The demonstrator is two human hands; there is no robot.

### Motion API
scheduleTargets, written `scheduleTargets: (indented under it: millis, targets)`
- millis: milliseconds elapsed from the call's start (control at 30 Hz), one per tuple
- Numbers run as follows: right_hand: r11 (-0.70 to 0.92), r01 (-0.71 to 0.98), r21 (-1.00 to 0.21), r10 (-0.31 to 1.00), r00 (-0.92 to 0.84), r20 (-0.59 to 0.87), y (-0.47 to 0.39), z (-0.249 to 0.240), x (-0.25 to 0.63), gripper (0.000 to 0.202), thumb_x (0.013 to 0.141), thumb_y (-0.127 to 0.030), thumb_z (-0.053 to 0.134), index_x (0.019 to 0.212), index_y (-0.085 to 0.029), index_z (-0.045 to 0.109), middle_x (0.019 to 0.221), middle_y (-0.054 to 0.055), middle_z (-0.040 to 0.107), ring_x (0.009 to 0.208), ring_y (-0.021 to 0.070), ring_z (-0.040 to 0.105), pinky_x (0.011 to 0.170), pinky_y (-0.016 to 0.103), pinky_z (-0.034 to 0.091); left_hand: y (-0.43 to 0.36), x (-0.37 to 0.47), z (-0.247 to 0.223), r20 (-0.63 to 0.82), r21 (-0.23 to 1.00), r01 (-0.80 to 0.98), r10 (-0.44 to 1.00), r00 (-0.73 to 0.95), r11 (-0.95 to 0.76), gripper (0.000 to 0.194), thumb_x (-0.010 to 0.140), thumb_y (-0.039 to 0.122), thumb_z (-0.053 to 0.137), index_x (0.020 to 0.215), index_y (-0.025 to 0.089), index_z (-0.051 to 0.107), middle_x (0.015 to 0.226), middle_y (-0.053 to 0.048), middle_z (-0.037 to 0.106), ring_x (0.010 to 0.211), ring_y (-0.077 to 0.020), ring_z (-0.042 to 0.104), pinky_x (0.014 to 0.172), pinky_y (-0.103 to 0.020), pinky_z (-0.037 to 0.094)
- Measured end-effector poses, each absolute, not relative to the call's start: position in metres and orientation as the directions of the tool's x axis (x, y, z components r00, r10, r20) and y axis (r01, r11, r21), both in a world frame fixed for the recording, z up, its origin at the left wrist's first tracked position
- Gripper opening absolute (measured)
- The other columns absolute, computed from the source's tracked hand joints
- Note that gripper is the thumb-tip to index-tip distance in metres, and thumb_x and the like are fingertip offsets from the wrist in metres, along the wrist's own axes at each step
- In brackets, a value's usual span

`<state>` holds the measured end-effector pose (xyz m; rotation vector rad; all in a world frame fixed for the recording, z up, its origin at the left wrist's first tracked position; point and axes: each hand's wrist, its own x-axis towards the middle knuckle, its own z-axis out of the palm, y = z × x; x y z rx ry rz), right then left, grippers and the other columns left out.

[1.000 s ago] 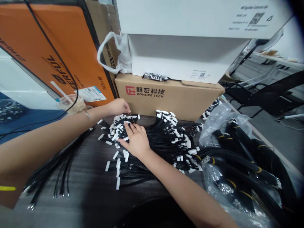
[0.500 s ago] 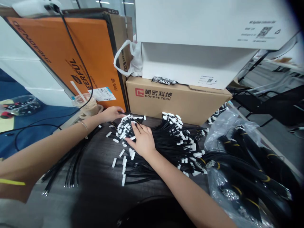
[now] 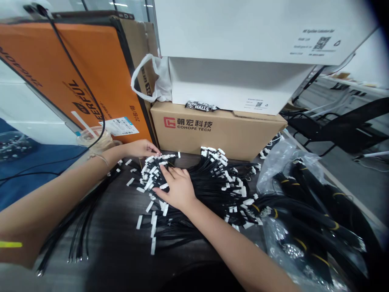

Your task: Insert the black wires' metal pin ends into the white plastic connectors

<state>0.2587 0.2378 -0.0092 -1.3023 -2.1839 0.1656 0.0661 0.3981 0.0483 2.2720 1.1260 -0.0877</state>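
Note:
A dense bundle of black cables [image 3: 209, 182] with white connectors lies on the dark table. My right hand [image 3: 180, 188] rests flat across the left part of it, fingers stretched over the cables and thumb apart. At the bundle's back left edge is my left hand [image 3: 141, 149], its fingertips drawn together beside the white connectors [image 3: 152, 172]. Whatever may be between those fingertips is too small to make out. Beneath my left forearm lies a separate group of black cables [image 3: 80, 227] with bare metal ends pointing toward me.
Behind the cables stands a brown cardboard box [image 3: 219, 136] carrying a Halls packet [image 3: 200, 106] and white boxes [image 3: 243, 85]. An orange box [image 3: 73, 73] and a drink cup [image 3: 95, 138] are at the left. Tied cable bundles [image 3: 316, 219] lie on clear plastic at the right.
The view has shifted, moving the boxes leftward in the picture. My left hand's fingers have drawn closer together at the connectors. My right hand stays flat on the bundle.

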Motion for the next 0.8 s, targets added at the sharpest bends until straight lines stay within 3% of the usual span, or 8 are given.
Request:
scheduleTargets:
  millis: [100,200,300,433,567,667,800]
  targets:
    - [0.513,0.74,-0.436,0.842,-0.335,0.422,0.237,-0.011,0.261,0.071,0.081,-0.059,0.047,0.136,-0.015,0.044,0.123,0.012,0.059,0.108,0.0251,0.05,0.094,0.039,0.032,0.398,0.064,0.046,-0.335,0.504,0.737,0.685,0.647,-0.45,0.035,0.084,0.044,0.054,0.105,0.02,0.068,0.08,-0.001,0.073,0.072,-0.0166,0.066,0.067,-0.026,0.049]
    - [0.506,0.713,-0.486,0.852,-0.323,0.413,0.235,-0.011,0.264,0.07,0.079,-0.059,0.05,0.133,-0.015,0.047,0.12,0.01,0.062,0.103,0.0231,0.053,0.094,0.038,0.034,0.4,0.072,0.042,-0.34,0.506,0.732,0.674,0.656,-0.456,0.031,0.088,0.039,0.052,0.102,0.015,0.064,0.097,-0.006,0.069,0.084,-0.0181,0.064,0.076,-0.035,0.051]
    - [0.465,0.7,-0.542,0.879,-0.291,0.379,0.236,-0.006,0.268,0.053,0.084,-0.052,0.049,0.125,-0.019,0.055,0.106,0.006,0.068,0.095,0.018,0.058,0.091,0.034,0.038,0.398,0.081,0.046,-0.353,0.466,0.743,0.669,0.654,-0.48,0.027,0.088,0.035,0.053,0.101,0.012,0.061,0.098,-0.006,0.065,0.084,-0.0184,0.063,0.074,-0.038,0.052]
    - [0.274,0.728,-0.628,0.956,-0.131,0.264,0.248,0.006,0.27,0.03,0.092,-0.039,0.045,0.104,-0.016,0.061,0.096,0.004,0.065,0.085,0.0141,0.061,0.083,0.036,0.047,0.391,0.078,0.064,-0.358,0.397,0.755,0.669,0.651,-0.523,0.025,0.087,0.031,0.055,0.105,0.013,0.059,0.099,-0.006,0.063,0.081,-0.0175,0.062,0.071,-0.036,0.053]
    - [0.077,0.718,-0.692,0.992,0.015,0.127,0.269,0.017,0.27,0.032,0.09,-0.036,0.05,0.113,-0.014,0.054,0.102,0.006,0.061,0.085,0.015,0.061,0.076,0.036,0.051,0.384,0.067,0.075,-0.32,0.356,0.768,0.703,0.636,-0.533,0.024,0.087,0.03,0.056,0.103,0.013,0.06,0.098,-0.006,0.063,0.081,-0.0173,0.062,0.071,-0.036,0.053]
    - [0.04,0.688,-0.725,0.999,-0.023,0.033,0.284,0.02,0.27,0.032,0.09,-0.035,0.05,0.114,-0.015,0.054,0.105,0.007,0.06,0.087,0.0154,0.061,0.076,0.036,0.052,0.381,0.066,0.071,-0.271,0.36,0.772,0.733,0.623,-0.523,0.025,0.087,0.031,0.055,0.104,0.014,0.06,0.102,-0.007,0.063,0.086,-0.0184,0.062,0.074,-0.037,0.052]
    - [0.106,0.645,-0.757,0.974,-0.219,-0.05,0.294,0.017,0.269,0.029,0.09,-0.036,0.05,0.108,-0.015,0.057,0.103,0.006,0.061,0.085,0.0142,0.061,0.073,0.033,0.053,0.383,0.072,0.063,-0.239,0.397,0.769,0.752,0.614,-0.502,0.028,0.088,0.033,0.054,0.107,0.014,0.059,0.104,-0.007,0.062,0.087,-0.0195,0.062,0.075,-0.038,0.052]
